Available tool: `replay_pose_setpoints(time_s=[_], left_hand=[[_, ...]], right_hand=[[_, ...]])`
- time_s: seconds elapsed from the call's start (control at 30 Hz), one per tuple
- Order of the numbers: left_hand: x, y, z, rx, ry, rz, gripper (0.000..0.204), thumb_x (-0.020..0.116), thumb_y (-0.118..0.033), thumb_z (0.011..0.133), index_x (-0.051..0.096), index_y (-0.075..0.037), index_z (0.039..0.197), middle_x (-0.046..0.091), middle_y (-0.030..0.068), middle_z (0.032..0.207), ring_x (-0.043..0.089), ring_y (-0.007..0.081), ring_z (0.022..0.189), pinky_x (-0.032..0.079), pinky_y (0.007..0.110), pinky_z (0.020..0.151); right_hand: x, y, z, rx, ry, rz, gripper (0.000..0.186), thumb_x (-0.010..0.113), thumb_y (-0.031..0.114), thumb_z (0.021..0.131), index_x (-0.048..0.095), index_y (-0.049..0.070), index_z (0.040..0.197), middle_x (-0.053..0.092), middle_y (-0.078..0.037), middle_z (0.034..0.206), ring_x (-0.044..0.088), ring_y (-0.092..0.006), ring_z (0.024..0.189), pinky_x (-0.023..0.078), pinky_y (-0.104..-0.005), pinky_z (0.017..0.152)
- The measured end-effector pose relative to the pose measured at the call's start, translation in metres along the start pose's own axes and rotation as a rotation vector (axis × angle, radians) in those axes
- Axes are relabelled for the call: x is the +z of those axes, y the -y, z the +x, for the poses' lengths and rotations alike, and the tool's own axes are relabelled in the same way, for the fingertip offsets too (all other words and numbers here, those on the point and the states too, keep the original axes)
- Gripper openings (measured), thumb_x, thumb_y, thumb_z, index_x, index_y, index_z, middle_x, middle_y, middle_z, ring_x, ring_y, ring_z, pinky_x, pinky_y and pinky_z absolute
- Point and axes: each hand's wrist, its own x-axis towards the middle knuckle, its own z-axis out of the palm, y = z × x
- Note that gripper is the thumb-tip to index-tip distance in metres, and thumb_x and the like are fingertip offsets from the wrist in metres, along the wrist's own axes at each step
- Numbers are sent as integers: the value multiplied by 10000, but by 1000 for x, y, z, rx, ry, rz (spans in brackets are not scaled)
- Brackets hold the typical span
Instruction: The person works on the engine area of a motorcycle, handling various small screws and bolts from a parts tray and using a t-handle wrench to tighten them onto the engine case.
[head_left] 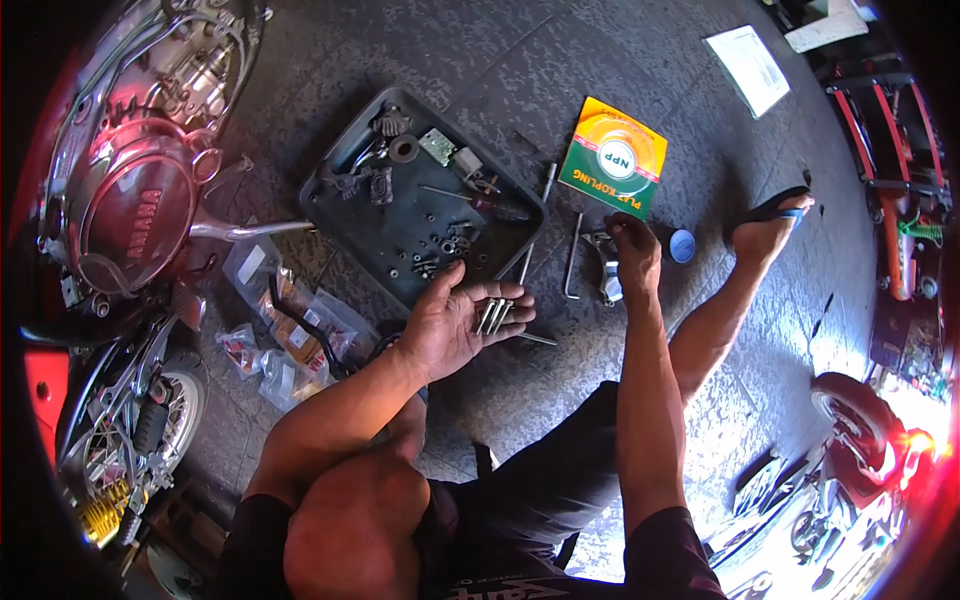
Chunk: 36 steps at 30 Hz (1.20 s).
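The bolts (494, 316) look like bare, shiny metal. I see a smooth plastic tray (390, 228), a glossy packet (615, 158), matt cloth shorts (555, 460), a paper sheet (750, 70), rough-looking floor (540, 60).

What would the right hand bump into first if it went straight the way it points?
Probably the orange and green package, just beyond the right hand. It might pass over it, though, since the hand's height is hard to tell.
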Motion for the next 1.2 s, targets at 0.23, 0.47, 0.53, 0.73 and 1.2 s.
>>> replay_pose_setpoints(time_s=[0.23,0.47,0.53,0.73,1.2], left_hand=[[-5,-4,-7,22,-4,-30,791,310,-639,959,582,47,1242,585,231,1269,542,352,1229,356,489,1112],[-10,-6,-10,22,-21,-55,785,337,-644,952,588,45,1232,584,236,1273,543,358,1229,361,491,1107],[-13,-4,-9,32,-10,-64,781,341,-642,952,592,45,1226,585,233,1272,545,358,1227,361,493,1107],[-14,-6,-11,35,-27,-76,775,348,-636,953,593,50,1220,589,233,1261,546,362,1225,362,496,1110],[-38,3,-27,47,-132,-54,774,304,-627,970,580,48,1228,598,217,1232,566,333,1180,382,467,1090]], right_hand=[[22,-12,-4,-97,-73,-376,218,613,224,914,677,65,1048,700,-167,1023,672,-350,972,510,-429,831],[34,-32,-15,-378,-206,-711,185,674,278,877,713,133,985,675,-97,936,613,-294,940,448,-421,867],[35,-38,-18,-409,-260,-706,191,675,284,873,719,139,990,682,-88,955,609,-290,962,450,-425,866],[37,-45,-22,-338,-297,-854,272,655,330,876,711,134,1058,677,-61,1097,555,-287,1107,405,-442,963],[56,61,-109,-148,-57,-106,188,619,111,889,641,-23,1018,676,-166,909,663,-237,778,524,-359,753]])
